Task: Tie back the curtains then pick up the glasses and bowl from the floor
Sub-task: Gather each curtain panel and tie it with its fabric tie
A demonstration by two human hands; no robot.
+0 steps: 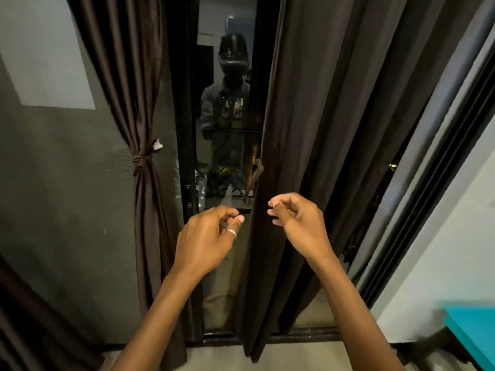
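The left dark brown curtain is gathered and bound by a knotted tie. Loose and untied, the right curtain hangs with a brown tie strap dangling at its inner edge. My left hand, a ring on its thumb, hovers before the glass door with fingers curled and holds nothing. My right hand is raised just in front of the right curtain's inner edge, below the strap, with fingers curled and nothing in them. No glasses or bowl are in view.
A dark glass door between the curtains reflects a person wearing a headset. A grey screen panel is on the left, a black window frame on the right, a turquoise surface at the lower right, and floor below.
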